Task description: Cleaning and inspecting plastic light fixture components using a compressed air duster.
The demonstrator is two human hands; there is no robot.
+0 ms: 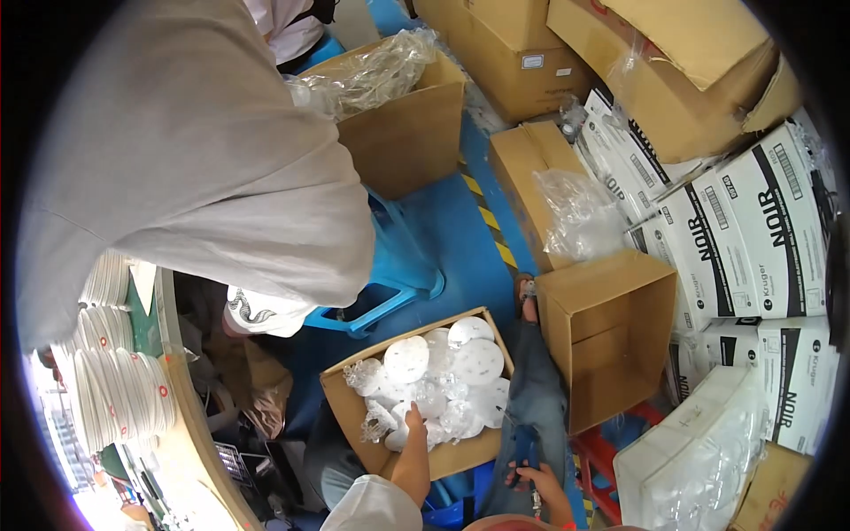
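Note:
An open cardboard box sits before me between my legs. It holds several white round discs, some in clear bubbly plastic wrap. My left hand reaches into the box among the discs. One finger of it sticks up; its other fingers are mostly hidden, so I cannot tell whether it grips a disc. By my right thigh, outside the box, my right hand is closed around a dark blue object whose kind I cannot make out.
At the left, a person in a grey top sits by a blue stool; stacked white discs stand on the table. At right are an empty cardboard box, white printed cartons and a white tray.

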